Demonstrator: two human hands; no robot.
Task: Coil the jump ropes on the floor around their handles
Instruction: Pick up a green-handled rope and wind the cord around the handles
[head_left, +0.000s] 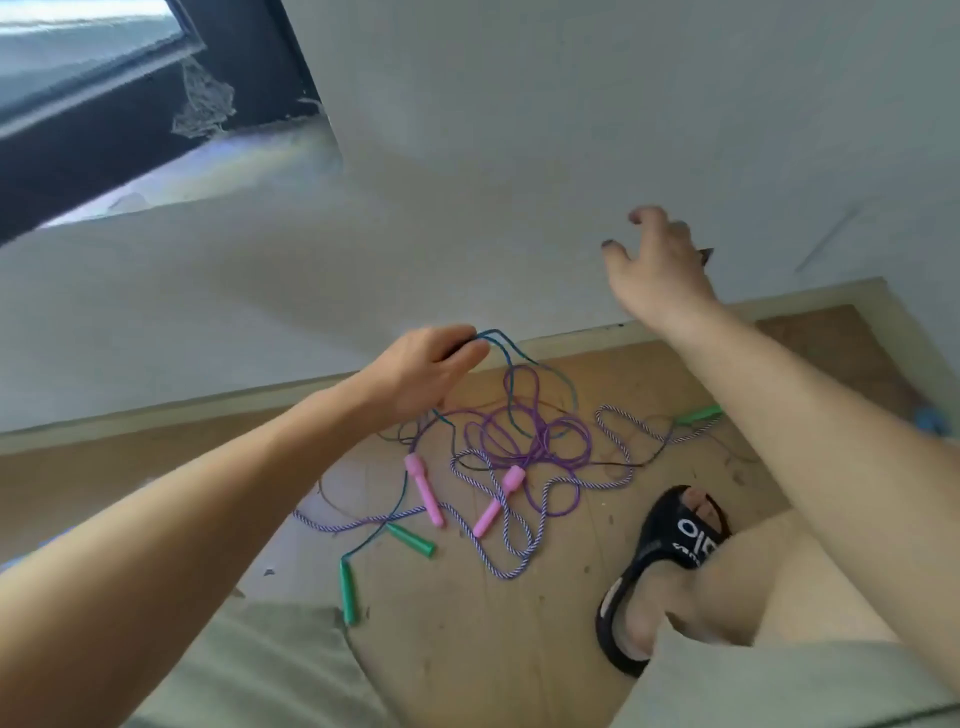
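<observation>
Several jump ropes lie tangled on the brown floor (493, 639). A purple rope (540, 441) ends in two pink handles (423, 488) (497, 501). A white-and-purple braided rope (511, 540) runs to a green handle (698, 414) at the right. A teal rope (511, 374) has two green handles (347, 592) (411, 539) at the lower left. My left hand (421, 366) is raised above the pile, shut on loops of the teal rope. My right hand (657, 260) is lifted higher, in front of the wall, fingers spread and holding nothing.
A pale wall (467, 208) with a skirting strip (156, 415) borders the floor close behind the ropes. My foot in a black sandal (670, 545) rests right of the pile. Grey-green shorts (275, 670) cover the bottom edge. A dark window frame (104, 104) is upper left.
</observation>
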